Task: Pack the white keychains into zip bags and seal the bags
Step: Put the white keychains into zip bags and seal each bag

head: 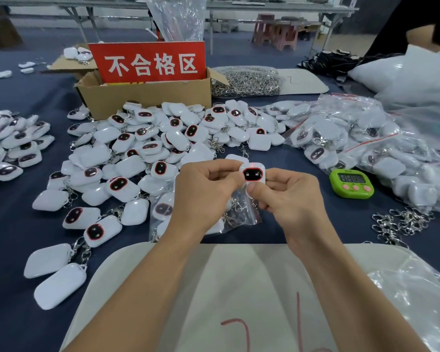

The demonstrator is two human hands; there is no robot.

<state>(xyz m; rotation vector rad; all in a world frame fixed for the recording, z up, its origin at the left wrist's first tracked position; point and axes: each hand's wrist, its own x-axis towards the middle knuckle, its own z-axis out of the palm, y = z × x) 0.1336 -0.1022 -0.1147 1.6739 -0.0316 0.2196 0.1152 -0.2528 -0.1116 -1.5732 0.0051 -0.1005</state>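
Just left of the small green plastic kitchen timer point(351, 183), both hands hold up one white rounded-square plastic keychain with a dark, red-rimmed face point(252, 174). The left hand point(203, 191) pinches its left edge with curled fingers. The right hand point(292, 196) grips it from below, thumb on the front. A clear plastic zip bag with a red seal strip point(241, 214) lies under the hands, keychains already inside; I cannot tell whether any finger holds it. The smooth shell might slip into the loose heap of white keychains point(142, 148) further left of the timer, or a chain caught in the bag's mouth might stop the seal closing.
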